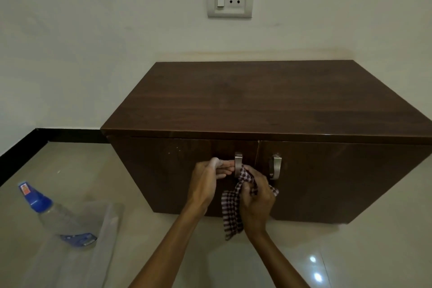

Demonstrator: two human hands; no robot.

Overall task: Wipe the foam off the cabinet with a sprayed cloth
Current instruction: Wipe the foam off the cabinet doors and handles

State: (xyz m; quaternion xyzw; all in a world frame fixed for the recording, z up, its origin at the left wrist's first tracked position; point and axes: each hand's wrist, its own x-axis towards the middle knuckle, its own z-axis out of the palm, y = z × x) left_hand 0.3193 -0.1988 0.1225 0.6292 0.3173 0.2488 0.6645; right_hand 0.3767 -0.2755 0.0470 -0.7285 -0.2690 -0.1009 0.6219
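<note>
Right hand [256,196]: grip clamped on bunched checked cloth [231,208], loose end hanging below the grip. Left hand [205,182] just beside it, fingers reaching to the left door handle [238,161]; whether its grip is closed cannot be told. Cloth's upper end touches that handle, just beyond the grip. Cabinet [233,100] behind.
</note>
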